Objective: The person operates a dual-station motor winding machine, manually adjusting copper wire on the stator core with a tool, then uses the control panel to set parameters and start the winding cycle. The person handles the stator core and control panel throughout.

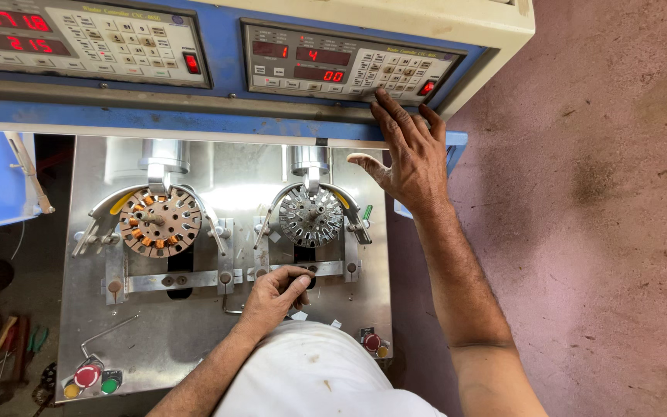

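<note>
Head view shows us standing over a winding machine (218, 66) with a blue and cream housing and a steel work plate (194, 324). On its sloping front sit two control panels; our right hand (407, 150) is spread open, fingertips on the keypad edge of the right panel (349, 69). Below, two round stators are mounted: the left stator (160, 222) carries copper coils, the right stator (310, 216) is bare metal. Our left hand (275, 297) is curled closed around a small knob on the clamp bar (233, 276) just under the bare stator.
</note>
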